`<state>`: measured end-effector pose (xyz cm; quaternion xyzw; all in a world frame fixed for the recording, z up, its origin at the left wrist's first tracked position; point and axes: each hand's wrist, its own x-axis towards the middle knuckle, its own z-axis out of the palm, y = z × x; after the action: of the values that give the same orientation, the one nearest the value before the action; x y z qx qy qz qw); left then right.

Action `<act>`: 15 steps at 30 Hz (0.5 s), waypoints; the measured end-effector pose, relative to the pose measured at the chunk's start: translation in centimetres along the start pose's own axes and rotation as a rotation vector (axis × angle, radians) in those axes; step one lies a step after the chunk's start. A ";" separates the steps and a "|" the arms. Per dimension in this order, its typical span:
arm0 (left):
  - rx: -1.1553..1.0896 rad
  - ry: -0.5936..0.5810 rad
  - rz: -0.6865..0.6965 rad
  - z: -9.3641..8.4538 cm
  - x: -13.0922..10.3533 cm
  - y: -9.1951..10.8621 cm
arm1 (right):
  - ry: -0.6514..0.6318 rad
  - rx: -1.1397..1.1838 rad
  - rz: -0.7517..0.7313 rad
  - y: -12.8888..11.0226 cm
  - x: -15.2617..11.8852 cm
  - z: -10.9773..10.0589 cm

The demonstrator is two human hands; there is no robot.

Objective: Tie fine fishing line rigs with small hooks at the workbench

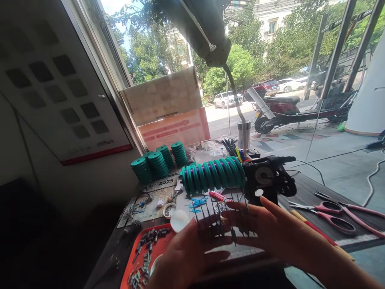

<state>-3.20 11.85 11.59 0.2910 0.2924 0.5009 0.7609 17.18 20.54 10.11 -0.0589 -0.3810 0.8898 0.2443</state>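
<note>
A row of green spools [215,174], with purple showing between them, sits on a black winding device [266,176]. Several thin dark strands [212,212] with small dark pieces on them hang below the row, in front of my hands. My left hand [188,247] is at the left of these strands, its fingers stretched out to the right. From the right side comes my right hand [264,224], fingers spread among the strands and thumb raised near a white disc [259,193]. Neither hand shows a firm hold; whether the fingers touch the strands is unclear.
An orange tray [136,245] of small metal parts lies at the left. Stacked green spools [158,163] stand behind it. Pink-handled scissors [333,216] and pliers [361,212] are at the right. Blue pieces [197,204] and a red marker [219,196] lie mid-table; a lamp [218,52] hangs above.
</note>
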 end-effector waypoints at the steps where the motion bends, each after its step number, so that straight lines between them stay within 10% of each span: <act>1: 0.005 0.031 0.008 -0.1 0.1 -0.1 | -0.001 -0.010 -0.008 0.1 0.2 -0.1; 15: 0.069 0.326 0.054 0.5 2.6 -3.2 | 0.159 -0.244 -0.128 2.1 1.9 -0.2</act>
<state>-0.07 13.19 9.19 0.2394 0.4213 0.5513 0.6792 14.81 20.33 8.65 -0.1340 -0.4688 0.8119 0.3209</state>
